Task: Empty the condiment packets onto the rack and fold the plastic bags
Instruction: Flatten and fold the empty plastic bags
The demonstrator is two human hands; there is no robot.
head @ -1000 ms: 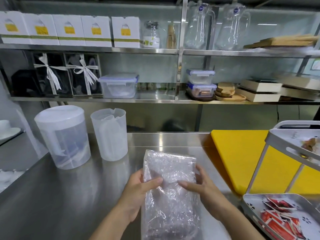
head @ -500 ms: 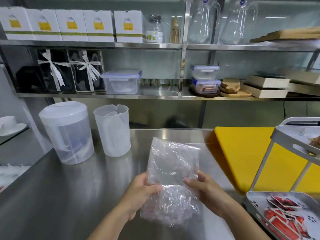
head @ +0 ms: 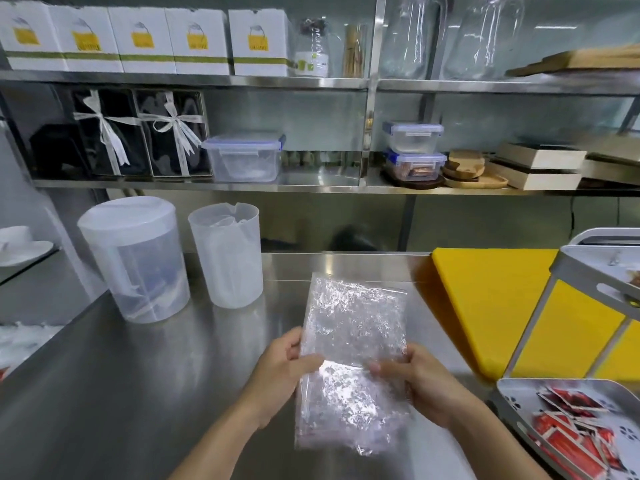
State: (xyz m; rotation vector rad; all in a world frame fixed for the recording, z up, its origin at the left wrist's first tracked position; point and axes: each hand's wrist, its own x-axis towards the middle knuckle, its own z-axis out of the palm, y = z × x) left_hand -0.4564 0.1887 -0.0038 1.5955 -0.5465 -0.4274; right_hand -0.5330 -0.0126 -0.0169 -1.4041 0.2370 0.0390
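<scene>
A crinkled clear plastic bag (head: 351, 337) is held up above the steel counter (head: 138, 375), creased across its middle. My left hand (head: 282, 372) pinches its left edge at the crease with the thumb on top. My right hand (head: 415, 379) grips the right edge at the same height. The bag looks empty. Several red condiment packets (head: 571, 424) lie in the lower tray of the grey rack (head: 509, 393) at the bottom right. The rack's upper tray (head: 588, 275) shows at the right edge.
A yellow cutting board (head: 485, 306) lies under and behind the rack. Two translucent plastic pitchers (head: 135, 258) (head: 227, 254) stand at the back left of the counter. Steel shelves above hold boxes, lidded containers and glass jugs.
The bag was lifted off the counter and its lower half brought up shorter, forming a crease at the middle. Both hands moved slightly toward me and stayed on its side edges.
</scene>
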